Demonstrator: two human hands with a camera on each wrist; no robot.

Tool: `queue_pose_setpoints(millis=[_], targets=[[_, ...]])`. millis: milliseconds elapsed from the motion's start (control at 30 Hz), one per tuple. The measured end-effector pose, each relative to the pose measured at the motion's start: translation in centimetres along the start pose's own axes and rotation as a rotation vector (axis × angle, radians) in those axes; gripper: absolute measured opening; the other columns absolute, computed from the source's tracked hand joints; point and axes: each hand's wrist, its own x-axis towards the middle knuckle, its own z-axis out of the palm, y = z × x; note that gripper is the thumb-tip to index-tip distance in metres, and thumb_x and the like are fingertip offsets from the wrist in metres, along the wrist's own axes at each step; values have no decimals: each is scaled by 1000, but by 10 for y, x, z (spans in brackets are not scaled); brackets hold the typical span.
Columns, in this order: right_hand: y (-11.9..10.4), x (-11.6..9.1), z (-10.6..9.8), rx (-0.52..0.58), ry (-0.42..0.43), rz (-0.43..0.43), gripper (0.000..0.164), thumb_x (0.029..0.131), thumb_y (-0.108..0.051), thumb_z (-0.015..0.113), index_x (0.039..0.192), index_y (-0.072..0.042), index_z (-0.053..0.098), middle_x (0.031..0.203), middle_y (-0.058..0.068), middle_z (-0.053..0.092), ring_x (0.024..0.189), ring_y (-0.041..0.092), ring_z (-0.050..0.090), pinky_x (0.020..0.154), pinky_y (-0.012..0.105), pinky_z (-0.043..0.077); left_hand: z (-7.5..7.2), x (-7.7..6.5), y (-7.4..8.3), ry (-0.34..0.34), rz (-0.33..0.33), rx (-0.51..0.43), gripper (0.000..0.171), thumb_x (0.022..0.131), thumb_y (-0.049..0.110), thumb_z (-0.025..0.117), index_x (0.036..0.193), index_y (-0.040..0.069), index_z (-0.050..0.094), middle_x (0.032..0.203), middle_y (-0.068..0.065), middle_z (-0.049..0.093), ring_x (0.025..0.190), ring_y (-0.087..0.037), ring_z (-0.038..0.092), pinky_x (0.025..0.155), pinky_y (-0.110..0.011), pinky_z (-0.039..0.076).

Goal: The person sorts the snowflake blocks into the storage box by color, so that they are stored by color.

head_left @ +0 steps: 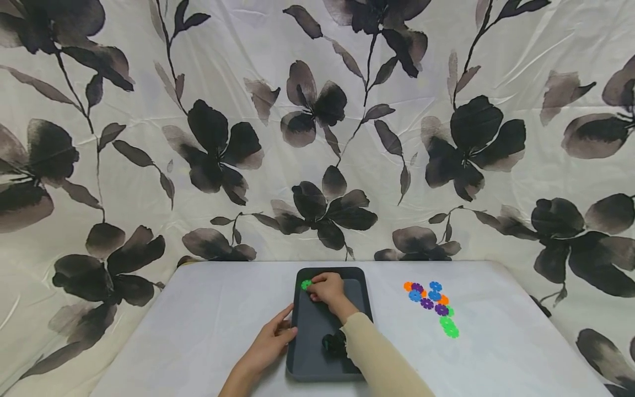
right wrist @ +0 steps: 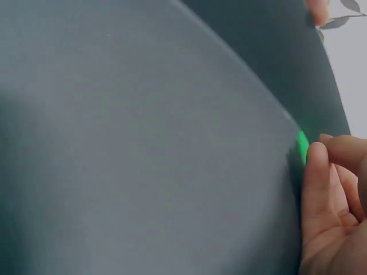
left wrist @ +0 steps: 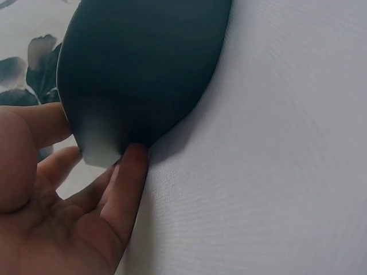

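A dark grey rectangular tray [head_left: 329, 353] lies on the white table. At its left side, my left hand [head_left: 268, 344] holds the tray edge. In the left wrist view, the fingers of the left hand [left wrist: 74, 212] touch the tray's outer wall [left wrist: 143, 69]. My right hand [head_left: 327, 288] reaches over the tray to its far left corner and pinches a green notched disc [head_left: 306, 284]. Only a sliver of the green disc [right wrist: 303, 148] shows beside the fingertips of the right hand [right wrist: 335, 200] in the right wrist view, near the tray wall.
Right of the tray lies a loose cluster of notched discs: orange [head_left: 408, 286], purple [head_left: 427, 304], blue [head_left: 435, 286] and green [head_left: 450, 330]. A black object [head_left: 333, 344], partly hidden by the right sleeve, shows over the tray. A floral cloth [head_left: 317, 154] hangs behind the table.
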Motion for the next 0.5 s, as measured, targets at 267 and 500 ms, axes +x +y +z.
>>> queue_pose_setpoints(millis=[267, 500], targets=[[-24, -4, -16, -95, -101, -44, 18, 83, -2, 74, 98, 5, 70, 75, 9, 67, 59, 15, 65, 56, 30, 56, -1, 1, 1, -5, 9, 8, 66, 96, 26, 62, 153, 15, 31, 133, -22, 47, 103, -23, 55, 76, -38, 50], [-47, -15, -43, -197, -228, -138, 22, 85, -6, 74, 102, 6, 69, 80, 12, 69, 62, 16, 65, 60, 35, 57, 0, 2, -2, -3, -7, -5, 66, 96, 26, 63, 153, 16, 32, 132, -20, 47, 102, -23, 54, 76, -37, 50]])
